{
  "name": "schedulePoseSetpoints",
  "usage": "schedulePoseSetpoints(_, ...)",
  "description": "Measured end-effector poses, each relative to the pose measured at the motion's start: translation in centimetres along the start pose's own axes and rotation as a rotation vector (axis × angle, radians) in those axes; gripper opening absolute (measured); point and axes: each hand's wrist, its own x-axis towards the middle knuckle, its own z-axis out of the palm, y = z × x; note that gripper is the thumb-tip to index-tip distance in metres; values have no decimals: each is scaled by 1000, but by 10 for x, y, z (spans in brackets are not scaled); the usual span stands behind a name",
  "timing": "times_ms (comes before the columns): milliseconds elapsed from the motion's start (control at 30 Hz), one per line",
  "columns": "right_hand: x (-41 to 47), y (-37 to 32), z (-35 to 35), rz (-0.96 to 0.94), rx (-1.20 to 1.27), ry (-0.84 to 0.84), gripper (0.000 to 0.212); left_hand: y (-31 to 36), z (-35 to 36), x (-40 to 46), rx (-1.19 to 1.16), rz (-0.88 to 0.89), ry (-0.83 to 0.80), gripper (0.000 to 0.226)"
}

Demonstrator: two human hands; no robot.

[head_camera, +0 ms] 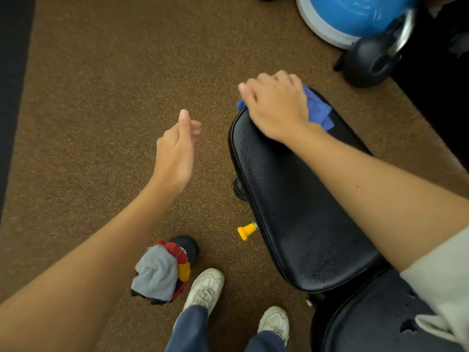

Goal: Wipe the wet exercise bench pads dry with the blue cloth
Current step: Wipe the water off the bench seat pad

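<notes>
Your right hand [275, 107] is pressing the crumpled blue cloth [318, 109] down onto the far end of the black padded bench seat [299, 212], fingers curled over the fabric, water beads showing on the vinyl nearer you. Your left hand [177, 146] is hanging loosely curled over the speckled brown carpet [101, 110], holding nothing.
</notes>
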Motion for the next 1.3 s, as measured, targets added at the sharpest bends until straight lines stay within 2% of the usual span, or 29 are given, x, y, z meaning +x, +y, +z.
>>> schedulePoseSetpoints(167, -27, -23, 13, -274, -17, 79, 39, 10, -2, 8, -10, 41, 40, 57)
schedulePoseSetpoints(400, -91, -35, 25, -652, -17, 27, 31, 28, 3, 12, -18, 70, 60, 54)
schedulePoseSetpoints(800, -224, 5, 25, -851, -66, -160, 32, 55, 31, -19, 160, 53, -195, 48)
schedulePoseSetpoints(933, -258, 25, 25, -939, -77, -161, 30, 56, 35, -26, 177, 26, -205, 50)
schedulePoseSetpoints(1100, -287, 63, 24, -1098, -144, -284, 31, 57, 33, -25, 214, -10, -223, 55)
schedulePoseSetpoints(1200, -296, 88, 15, -1127, -64, -322, 31, 59, 35, -27, 220, -2, -217, 54)
schedulePoseSetpoints(1300, -295, 108, 8, -1083, 69, -269, 22, 59, 38, -31, 228, -1, -199, 52)
